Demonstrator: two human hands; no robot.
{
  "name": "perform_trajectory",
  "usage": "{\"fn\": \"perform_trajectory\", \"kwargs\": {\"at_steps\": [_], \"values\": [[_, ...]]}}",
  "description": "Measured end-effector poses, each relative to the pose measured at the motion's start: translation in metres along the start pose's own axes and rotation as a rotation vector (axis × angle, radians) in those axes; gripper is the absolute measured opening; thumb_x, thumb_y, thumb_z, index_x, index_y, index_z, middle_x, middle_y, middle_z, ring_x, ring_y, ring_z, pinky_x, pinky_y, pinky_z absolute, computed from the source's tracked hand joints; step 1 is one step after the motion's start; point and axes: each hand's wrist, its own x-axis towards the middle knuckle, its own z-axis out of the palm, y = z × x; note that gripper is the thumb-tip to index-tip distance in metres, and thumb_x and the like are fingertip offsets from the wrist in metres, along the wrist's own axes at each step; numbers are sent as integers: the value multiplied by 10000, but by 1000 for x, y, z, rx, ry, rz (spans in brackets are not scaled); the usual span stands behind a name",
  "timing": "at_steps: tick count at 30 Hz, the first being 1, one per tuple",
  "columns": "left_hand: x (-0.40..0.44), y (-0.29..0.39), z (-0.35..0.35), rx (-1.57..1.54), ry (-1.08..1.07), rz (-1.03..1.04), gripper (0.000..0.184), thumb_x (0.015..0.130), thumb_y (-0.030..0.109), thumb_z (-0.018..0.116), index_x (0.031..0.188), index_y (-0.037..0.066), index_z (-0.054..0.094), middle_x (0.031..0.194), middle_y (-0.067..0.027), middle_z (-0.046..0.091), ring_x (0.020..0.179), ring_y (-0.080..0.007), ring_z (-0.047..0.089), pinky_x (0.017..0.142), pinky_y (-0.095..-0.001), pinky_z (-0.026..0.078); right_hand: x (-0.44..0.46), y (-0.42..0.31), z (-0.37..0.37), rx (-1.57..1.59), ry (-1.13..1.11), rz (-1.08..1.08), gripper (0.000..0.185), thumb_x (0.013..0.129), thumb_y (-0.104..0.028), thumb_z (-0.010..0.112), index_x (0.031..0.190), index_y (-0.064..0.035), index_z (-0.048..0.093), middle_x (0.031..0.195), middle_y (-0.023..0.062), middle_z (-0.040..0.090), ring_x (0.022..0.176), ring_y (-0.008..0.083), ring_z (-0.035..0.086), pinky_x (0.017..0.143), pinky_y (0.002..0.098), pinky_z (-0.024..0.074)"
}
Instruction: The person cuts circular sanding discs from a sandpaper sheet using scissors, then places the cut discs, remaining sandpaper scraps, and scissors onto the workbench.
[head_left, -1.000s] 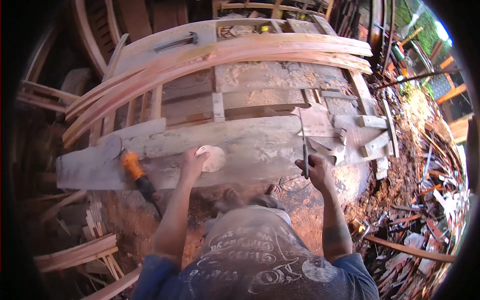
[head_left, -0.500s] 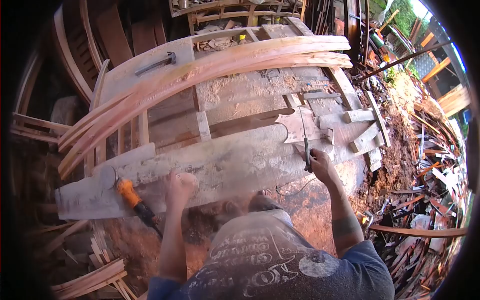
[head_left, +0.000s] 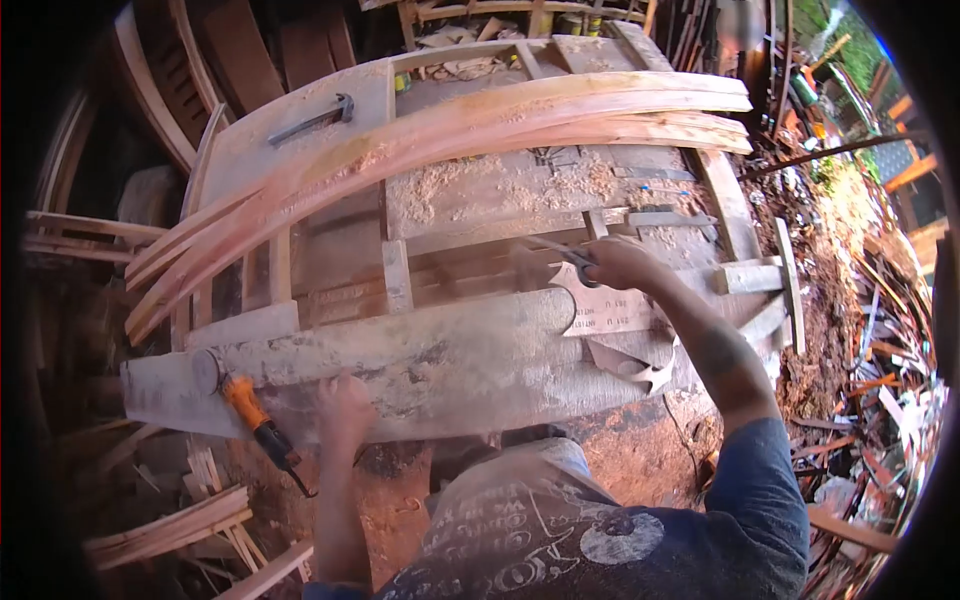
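Note:
My right hand (head_left: 622, 262), its fingers wrapped round a long thin tool with a dark handle (head_left: 572, 258), is above a brown printed sheet (head_left: 610, 312) with curved cut-outs. The tool's thin end points left and is blurred. That sheet lies on a wide dusty board (head_left: 470, 350), and a curved offcut (head_left: 630, 365) of similar sheet is just nearer to me. My left hand (head_left: 345, 405) is closed at the board's near edge; I cannot make out what, if anything, it holds. To its left rests an orange power tool (head_left: 248, 402) with a round disc (head_left: 205, 370).
Long curved timbers (head_left: 450, 125) cross the bench behind the board. A hammer (head_left: 315, 118) lies farther back, and wood shavings (head_left: 430, 195) cover the bench panel. Small wood blocks (head_left: 750, 277) sit at the right end. Scrap (head_left: 870, 430) is heaped on the ground at right.
My right hand has moved up and left, and its tool has turned from pointing away to pointing left. My left hand has lowered toward the board's near edge. The view has shifted slightly.

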Motion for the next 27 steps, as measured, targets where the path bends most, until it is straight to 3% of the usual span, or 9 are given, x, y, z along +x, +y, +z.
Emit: {"fn": "perform_trajectory", "kwargs": {"at_steps": [5,10,13,18,21,24,25,26,27], "values": [[0,27,-20,-110,-69,-103,822,666,234,824,1423,139,517,1453,-263,411,1347,-441,411,1117,-502,386,91,-42,-7,-310,-296,-85,366,813,-297,645,1113,-94,697,1001,156,730,941,340,704,829,452,551],[3,23,-12,-136,-75,-159,775,689,178,827,1402,132,528,1445,-275,410,1333,-453,424,1110,-499,397,206,9,134,-419,-403,-63,588,880,-339,623,1447,-233,506,1298,148,649,1181,306,631,963,472,515],[2,25,-12,-151,-71,-141,758,684,181,834,1381,128,540,1445,-280,414,1339,-457,416,1109,-497,401,192,-12,127,-272,-352,-5,457,954,-361,555,1370,-172,580,1349,146,614,1233,325,585,1025,482,472],[2,22,-14,-120,-64,-137,703,707,173,800,1363,120,552,1415,-260,445,1288,-449,467,1075,-485,431,122,-36,17,-32,-353,-404,466,901,-449,640,1205,-98,671,1267,178,638,1173,368,597,997,448,467],[5,34,-15,-88,-59,-148,675,707,154,779,1346,119,565,1403,-245,460,1254,-434,502,1044,-478,458,66,-2,-28,229,-328,-332,602,807,-492,748,1232,-80,641,1222,195,650,1158,367,605,998,439,460],[3,35,-23,-64,-19,-109,636,726,176,758,1332,108,578,1384,-233,477,1236,-426,519,1028,-485,464,-3,34,-34,-138,-285,198,898,675,-582,839,1239,61,565,1216,248,623,1245,350,559,1042,435,440],[2,35,-24,-67,0,-83,622,735,189,751,1327,102,583,1375,-228,484,1230,-425,524,1023,-490,464,-25,40,-28,-153,-174,266,881,633,-569,872,1158,87,609,1209,262,614,1216,397,556,1003,474,449],[1,37,-28,-117,-2,-97,612,745,180,746,1327,90,581,1355,-219,497,1199,-416,539,1006,-477,473,-48,43,-15,-194,-9,369,940,620,-561,885,1215,93,565,1267,269,556,1242,430,509,1039,502,416],[-1,40,-34,-164,-5,-114,603,755,172,741,1328,77,578,1335,-211,511,1167,-407,554,988,-463,481,-62,46,-10,-187,-18,433,869,638,-555,878,1158,70,573,1267,255,550,1206,417,524,1027,509,419]]}}
